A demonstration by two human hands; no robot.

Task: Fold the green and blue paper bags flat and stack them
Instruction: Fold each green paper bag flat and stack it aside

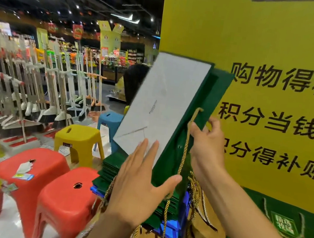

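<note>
A green paper bag (pixel 209 105) is raised in front of me, tilted, its mouth open and its white inside (pixel 164 100) facing me. My left hand (pixel 140 186) lies with straight fingers against the bag's near rim, thumb on the green edge. My right hand (pixel 208 143) pinches the far green wall near its gold rope handle (pixel 186 142). Below the hands sits a stack of flattened green bags (pixel 110 166) over blue ones (pixel 172 229), gold cords trailing out.
Two red stools (pixel 32 178) stand at lower left, yellow stools (pixel 80 139) and a blue stool (pixel 110 119) behind them. A rack of brooms and mops (pixel 28 83) fills the left. A yellow sign wall (pixel 278 54) rises at right; a person's head (pixel 133 80) shows behind the bag.
</note>
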